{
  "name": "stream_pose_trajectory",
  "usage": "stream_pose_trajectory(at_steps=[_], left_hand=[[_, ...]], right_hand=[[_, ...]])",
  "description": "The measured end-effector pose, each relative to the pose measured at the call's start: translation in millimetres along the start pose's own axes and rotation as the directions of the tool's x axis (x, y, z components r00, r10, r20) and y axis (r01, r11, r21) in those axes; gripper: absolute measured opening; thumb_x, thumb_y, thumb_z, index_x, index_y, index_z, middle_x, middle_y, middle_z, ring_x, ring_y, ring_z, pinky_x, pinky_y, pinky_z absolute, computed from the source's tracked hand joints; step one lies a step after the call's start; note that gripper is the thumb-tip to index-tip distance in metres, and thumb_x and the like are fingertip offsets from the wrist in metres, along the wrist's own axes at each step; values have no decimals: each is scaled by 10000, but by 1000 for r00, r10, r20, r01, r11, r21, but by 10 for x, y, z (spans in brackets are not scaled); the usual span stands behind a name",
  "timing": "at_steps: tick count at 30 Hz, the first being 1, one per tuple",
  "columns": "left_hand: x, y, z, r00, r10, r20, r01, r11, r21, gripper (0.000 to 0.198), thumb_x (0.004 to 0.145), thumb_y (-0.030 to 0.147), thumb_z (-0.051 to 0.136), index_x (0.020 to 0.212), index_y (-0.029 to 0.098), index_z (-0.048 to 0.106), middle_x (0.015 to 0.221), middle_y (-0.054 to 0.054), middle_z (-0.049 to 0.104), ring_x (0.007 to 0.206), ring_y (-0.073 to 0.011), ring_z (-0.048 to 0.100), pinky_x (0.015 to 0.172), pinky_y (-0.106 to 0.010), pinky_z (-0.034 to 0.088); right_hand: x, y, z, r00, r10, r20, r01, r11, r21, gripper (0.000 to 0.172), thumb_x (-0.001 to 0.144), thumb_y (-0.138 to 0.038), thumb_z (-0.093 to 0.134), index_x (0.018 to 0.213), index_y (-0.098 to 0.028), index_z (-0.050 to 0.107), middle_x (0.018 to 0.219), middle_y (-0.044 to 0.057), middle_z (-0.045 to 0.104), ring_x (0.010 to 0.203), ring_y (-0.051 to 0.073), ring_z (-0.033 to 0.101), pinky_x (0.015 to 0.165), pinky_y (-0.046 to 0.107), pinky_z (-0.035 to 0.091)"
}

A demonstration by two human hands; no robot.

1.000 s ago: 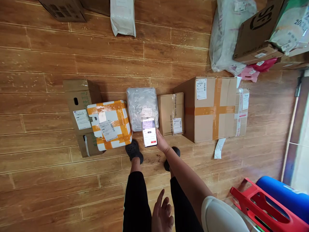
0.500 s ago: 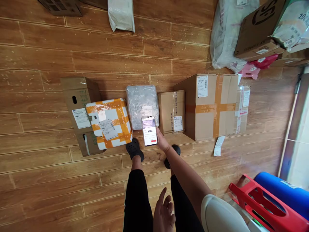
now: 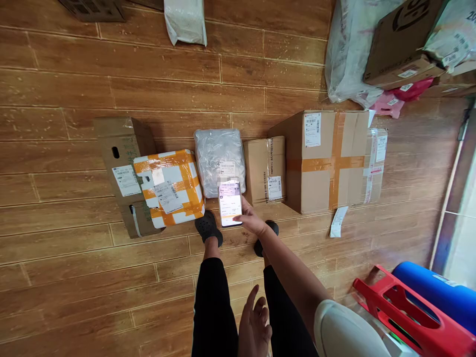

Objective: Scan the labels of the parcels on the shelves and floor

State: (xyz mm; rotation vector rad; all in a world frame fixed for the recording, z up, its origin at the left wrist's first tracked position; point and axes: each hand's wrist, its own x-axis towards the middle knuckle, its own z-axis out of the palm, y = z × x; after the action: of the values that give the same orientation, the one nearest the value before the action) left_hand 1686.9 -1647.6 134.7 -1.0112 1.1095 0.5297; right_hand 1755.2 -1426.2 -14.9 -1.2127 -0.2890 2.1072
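Observation:
A smartphone (image 3: 230, 203) with a lit, mostly white screen is gripped by my right hand (image 3: 253, 219). That thumb lies on the lower right of the screen. Under the phone's top edge sits a parcel in grey plastic wrap (image 3: 217, 153), whose white barcode label (image 3: 227, 169) shows just above the phone. My left hand (image 3: 255, 325) hangs low in front of my legs, its fingers loosely curled and apart, with nothing in it. Left of the wrapped parcel is a white box with orange tape (image 3: 186, 191); to its right stands a small brown carton (image 3: 258, 173).
A large taped carton (image 3: 320, 188) and a tall brown box (image 3: 122, 144) stand in the same row. More parcels (image 3: 390, 44) are piled at the upper right, and a white package (image 3: 185, 22) lies at the top. A red plastic stool (image 3: 427, 317) and blue roll (image 3: 431, 282) are lower right.
My right thumb has moved onto the phone's screen, and the display has changed, with an orange band where a red button showed. My left hand stays about where it was.

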Motion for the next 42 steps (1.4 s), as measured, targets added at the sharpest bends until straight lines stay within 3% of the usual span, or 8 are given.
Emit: stream_pose_trajectory(at_steps=[5, 16, 22, 30, 37, 42], left_hand=[[-11, -24, 7, 1000, 12, -1, -12, 1000, 12, 606, 770, 404, 711, 1309, 254, 478, 893, 7, 516, 572, -54, 355, 404, -167, 210], [16, -9, 35, 1000, 23, -14, -22, 999, 49, 666, 732, 417, 742, 1320, 251, 474, 900, 3, 507, 586, -51, 377, 398, -156, 206], [-48, 125, 52, 997, 1, -71, 5, 997, 80, 603, 780, 405, 709, 1324, 271, 487, 917, 2, 512, 584, -38, 394, 412, -138, 234], [-134, 357, -78, 994, -17, -112, 27, 996, 89, 494, 857, 411, 623, 1309, 249, 506, 918, -3, 540, 573, -40, 410, 403, -143, 230], [-53, 176, -209, 990, -49, -135, 51, 999, 10, 410, 897, 426, 560, 1249, 224, 505, 844, 11, 533, 519, -34, 387, 387, -139, 221], [-10, 88, -165, 998, -11, -67, 10, 1000, -21, 428, 910, 404, 537, 1293, 221, 479, 880, -9, 542, 571, -48, 436, 387, -139, 209]], right_hand=[[-100, -68, 111, 993, 11, 116, -12, 1000, 8, 932, 582, -176, 803, 1383, -337, 354, 1323, 20, 598, 1193, 272, 572, 965, 411, 484], [-152, -59, 330, 980, 10, 197, -6, 1000, -19, 830, 650, -225, 791, 1362, -305, 372, 1347, 45, 555, 1178, 264, 568, 958, 410, 488], [-239, 12, 496, 972, 39, 230, -35, 999, -22, 806, 666, -236, 780, 1360, -307, 375, 1308, 44, 575, 1123, 249, 594, 935, 402, 493], [-324, 194, 703, 969, 68, 236, -71, 997, 1, 898, 668, -289, 808, 1410, -325, 304, 1367, 50, 535, 1120, 246, 593, 927, 393, 495], [-340, 391, 770, 964, 86, 250, -93, 996, 16, 887, 680, -303, 809, 1400, -323, 291, 1323, 51, 551, 1073, 233, 613, 896, 363, 501], [-404, 427, 682, 958, 117, 262, -116, 993, -18, 898, 655, -266, 823, 1394, -292, 314, 1301, 64, 570, 1060, 232, 616, 871, 350, 502]])
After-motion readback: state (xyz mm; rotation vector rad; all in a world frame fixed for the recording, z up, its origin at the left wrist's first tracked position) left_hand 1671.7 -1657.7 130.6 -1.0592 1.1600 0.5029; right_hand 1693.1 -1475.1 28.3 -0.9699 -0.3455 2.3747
